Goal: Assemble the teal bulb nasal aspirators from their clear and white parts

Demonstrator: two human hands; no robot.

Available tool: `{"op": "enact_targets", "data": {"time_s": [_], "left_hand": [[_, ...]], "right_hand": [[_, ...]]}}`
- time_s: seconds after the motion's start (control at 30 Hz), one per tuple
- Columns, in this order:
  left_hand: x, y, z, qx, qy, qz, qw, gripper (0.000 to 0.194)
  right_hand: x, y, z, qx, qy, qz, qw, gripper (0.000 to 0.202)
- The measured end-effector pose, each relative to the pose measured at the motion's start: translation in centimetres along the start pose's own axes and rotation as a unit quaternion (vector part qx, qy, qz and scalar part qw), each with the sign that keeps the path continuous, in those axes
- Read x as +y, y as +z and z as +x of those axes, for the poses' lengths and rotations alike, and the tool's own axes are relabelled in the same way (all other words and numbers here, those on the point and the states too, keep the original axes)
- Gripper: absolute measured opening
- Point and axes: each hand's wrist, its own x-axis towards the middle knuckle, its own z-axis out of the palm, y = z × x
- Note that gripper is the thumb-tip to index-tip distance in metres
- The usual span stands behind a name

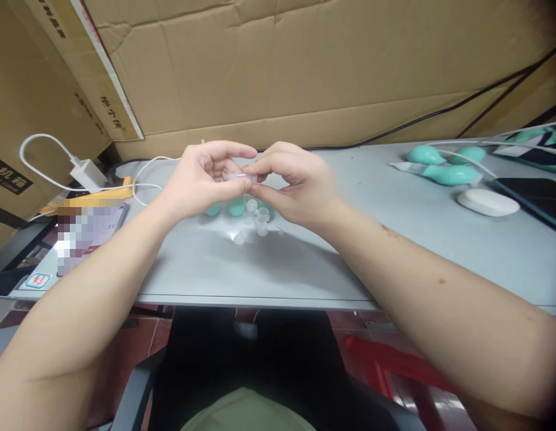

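Observation:
My left hand (210, 173) and my right hand (289, 176) meet above the middle of the grey table (242, 269). Between their fingertips is a small clear plastic piece (242, 177), pinched from both sides. Its exact shape is partly hidden by the fingers. Just below on the table stand a clear little container (261, 221), a round translucent cap (239, 238) and another clear round piece (251, 206). Mint-green rounded objects (236, 206) show behind them, partly covered by my hands.
Mint-green egg-shaped items (452, 173), a white oval object (488, 202) and a dark device (535, 194) lie at the right. A phone (93, 233), a white charger (88, 175) and a yellow object (111, 193) are at the left. Cardboard (278, 72) stands behind.

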Motion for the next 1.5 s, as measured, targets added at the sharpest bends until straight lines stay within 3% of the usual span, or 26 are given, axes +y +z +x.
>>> {"op": "enact_targets", "data": {"time_s": [0.3, 0.47, 0.6, 0.77, 0.9, 1.1, 1.2, 1.3, 1.4, 1.5], "left_hand": [[-0.4, -0.1, -0.2, 0.011, 0.018, -0.001, 1.0, 0.058], [-0.6, -0.1, -0.1, -0.003, 0.031, 0.038, 0.999, 0.044], [-0.7, 0.0, -0.1, 0.023, 0.069, 0.097, 0.993, 0.047], [-0.8, -1.0, -0.3, 0.024, 0.144, 0.29, 0.946, 0.054], [-0.9, -1.5, -0.4, -0.049, 0.102, 0.408, 0.906, 0.039], [-0.7, -0.4, -0.4, -0.096, 0.041, 0.428, 0.898, 0.021], [-0.3, 0.0, -0.4, -0.059, 0.033, 0.4, 0.914, 0.016], [-0.3, -0.6, 0.0, 0.037, -0.004, 0.302, 0.953, 0.018], [-1.0, -2.3, 0.9, 0.141, -0.019, 0.153, 0.978, 0.036], [-1.9, -4.5, 2.1, 0.21, -0.021, -0.02, 0.977, 0.049]], "right_hand": [[0.0, -0.1, 0.1, -0.005, -0.05, 0.009, 0.999, 0.019], [0.2, 0.0, -0.1, -0.019, -0.041, -0.002, 0.999, 0.02], [0.1, -0.1, 0.1, -0.01, -0.048, 0.017, 0.999, 0.018], [0.6, -0.6, 0.5, 0.032, 0.069, 0.105, 0.992, 0.029], [1.0, -1.1, 0.9, 0.065, 0.172, 0.174, 0.967, 0.043], [1.0, -1.1, 1.2, 0.064, 0.238, 0.258, 0.934, 0.05], [0.7, -1.0, 1.2, 0.074, 0.256, 0.263, 0.927, 0.051], [0.4, -1.1, 1.3, 0.1, 0.265, 0.277, 0.918, 0.051], [0.2, -1.3, 1.6, 0.12, 0.273, 0.296, 0.908, 0.048], [0.1, -1.5, 1.6, 0.129, 0.288, 0.317, 0.894, 0.043]]}}
